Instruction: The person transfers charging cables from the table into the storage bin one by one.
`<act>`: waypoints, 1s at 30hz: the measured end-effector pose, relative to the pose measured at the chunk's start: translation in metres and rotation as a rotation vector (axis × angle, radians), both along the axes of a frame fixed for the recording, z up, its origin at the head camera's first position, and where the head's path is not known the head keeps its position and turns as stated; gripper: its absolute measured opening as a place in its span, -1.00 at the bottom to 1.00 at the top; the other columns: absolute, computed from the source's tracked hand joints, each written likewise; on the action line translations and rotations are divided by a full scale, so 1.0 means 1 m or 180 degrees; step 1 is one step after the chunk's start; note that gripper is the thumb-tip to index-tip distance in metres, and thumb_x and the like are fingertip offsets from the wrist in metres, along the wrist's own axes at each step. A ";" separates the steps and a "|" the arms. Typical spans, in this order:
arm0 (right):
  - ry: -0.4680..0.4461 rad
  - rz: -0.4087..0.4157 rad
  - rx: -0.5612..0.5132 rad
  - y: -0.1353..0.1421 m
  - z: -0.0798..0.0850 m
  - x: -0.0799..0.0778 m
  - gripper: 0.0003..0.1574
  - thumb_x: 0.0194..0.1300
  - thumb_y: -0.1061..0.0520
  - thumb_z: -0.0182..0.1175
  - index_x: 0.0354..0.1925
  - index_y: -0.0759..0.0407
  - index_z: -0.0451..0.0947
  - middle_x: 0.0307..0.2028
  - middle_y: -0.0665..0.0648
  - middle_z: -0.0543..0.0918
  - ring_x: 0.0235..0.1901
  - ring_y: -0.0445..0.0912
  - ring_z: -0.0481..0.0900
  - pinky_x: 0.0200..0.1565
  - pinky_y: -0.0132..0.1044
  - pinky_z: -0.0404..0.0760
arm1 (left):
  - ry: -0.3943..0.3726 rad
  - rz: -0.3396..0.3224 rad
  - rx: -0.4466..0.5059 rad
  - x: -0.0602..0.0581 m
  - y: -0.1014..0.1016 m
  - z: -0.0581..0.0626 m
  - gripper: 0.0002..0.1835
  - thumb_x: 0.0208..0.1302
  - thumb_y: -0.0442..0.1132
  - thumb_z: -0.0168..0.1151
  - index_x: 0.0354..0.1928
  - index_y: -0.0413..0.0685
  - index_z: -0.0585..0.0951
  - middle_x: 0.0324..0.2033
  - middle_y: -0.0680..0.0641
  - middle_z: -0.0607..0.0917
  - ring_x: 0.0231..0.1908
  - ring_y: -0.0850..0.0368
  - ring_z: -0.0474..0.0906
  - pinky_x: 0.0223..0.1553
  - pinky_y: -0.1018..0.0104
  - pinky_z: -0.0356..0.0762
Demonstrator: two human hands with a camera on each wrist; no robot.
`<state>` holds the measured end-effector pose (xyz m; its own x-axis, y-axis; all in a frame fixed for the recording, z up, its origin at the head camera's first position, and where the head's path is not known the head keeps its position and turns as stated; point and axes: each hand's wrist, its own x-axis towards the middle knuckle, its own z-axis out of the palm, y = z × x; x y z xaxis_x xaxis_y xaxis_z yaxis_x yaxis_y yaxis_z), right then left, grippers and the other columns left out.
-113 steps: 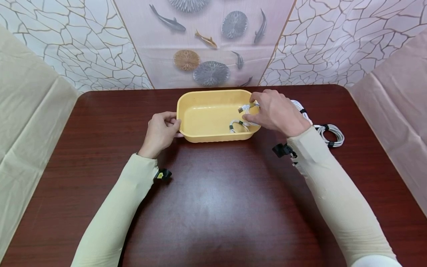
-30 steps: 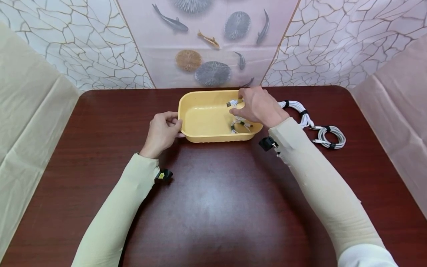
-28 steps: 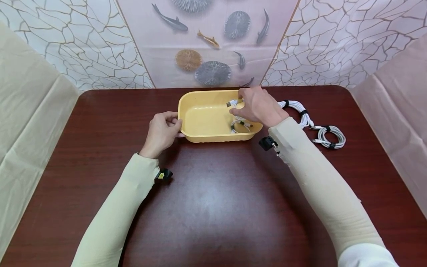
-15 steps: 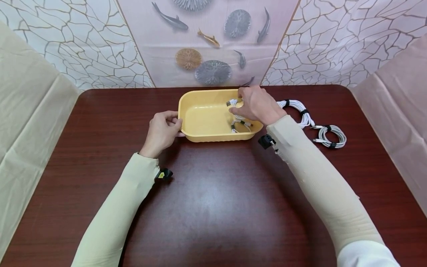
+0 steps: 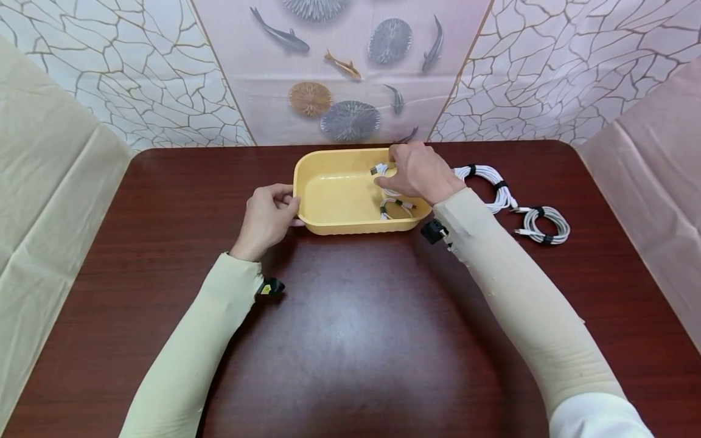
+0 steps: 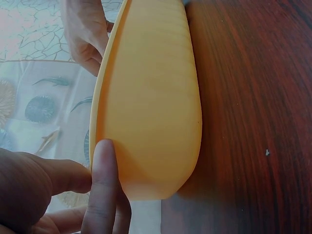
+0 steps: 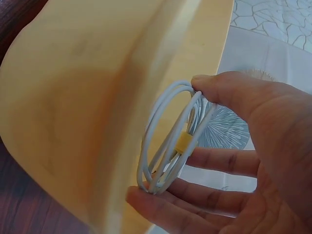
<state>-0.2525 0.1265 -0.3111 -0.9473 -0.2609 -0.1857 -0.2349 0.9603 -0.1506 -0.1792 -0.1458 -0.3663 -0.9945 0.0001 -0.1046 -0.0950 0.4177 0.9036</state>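
My left hand (image 5: pixel 264 219) pinches the left end wall of a yellow plastic tray (image 5: pixel 336 201), thumb at the rim and fingers against the outside. In the left wrist view a finger lies along the tray's outer wall (image 6: pixel 151 97). Over the tray's right end, my right hand (image 5: pixel 421 173) holds a small coiled white USB cable (image 7: pixel 168 131) between thumb and fingertips. A yellow tie (image 7: pixel 184 143) binds that coil, and its USB plug (image 5: pixel 379 168) points left. Below it on the tray floor lies another small white cable (image 5: pixel 383 210) with a dark tie.
Right of the tray, a larger white cable coil (image 5: pixel 501 196) with black ties lies on the dark wooden table (image 5: pixel 339 328), partly behind my right hand. Beside it sits a grey-white cable coil (image 5: pixel 562 226) with black ties. A patterned cloth backdrop (image 5: pixel 350 61) stands behind the table.
Since the oldest frame, my right hand has moved left over the tray with the cable, uncovering more of the coils at right. Over the last second both hands stay nearly still.
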 end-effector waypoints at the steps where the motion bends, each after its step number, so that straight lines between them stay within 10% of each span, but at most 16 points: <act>1: -0.0001 -0.0006 0.0003 0.000 0.000 0.000 -0.31 0.31 -0.30 0.26 0.11 0.20 0.51 0.00 0.26 0.65 -0.06 0.17 0.65 0.00 0.05 0.72 | 0.0006 -0.0001 0.0004 0.000 0.000 0.000 -0.63 0.47 -0.32 0.14 0.23 -0.34 0.57 -0.21 -0.20 0.60 -0.54 0.32 0.66 -0.19 0.09 0.86; 30: 0.0052 -0.0127 -0.0095 -0.001 -0.019 -0.010 -0.43 0.31 -0.29 0.26 -0.08 0.17 0.52 -0.17 0.20 0.60 -0.22 0.10 0.59 -0.18 -0.03 0.69 | 0.0012 -0.0002 0.0031 0.001 0.001 0.001 -0.63 0.47 -0.32 0.13 0.22 -0.35 0.58 -0.23 -0.18 0.58 -0.53 0.34 0.65 -0.20 0.08 0.86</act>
<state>-0.2623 0.1252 -0.3298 -0.9599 -0.2280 -0.1630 -0.1992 0.9641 -0.1758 -0.1785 -0.1449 -0.3657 -0.9949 0.0016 -0.1009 -0.0914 0.4090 0.9080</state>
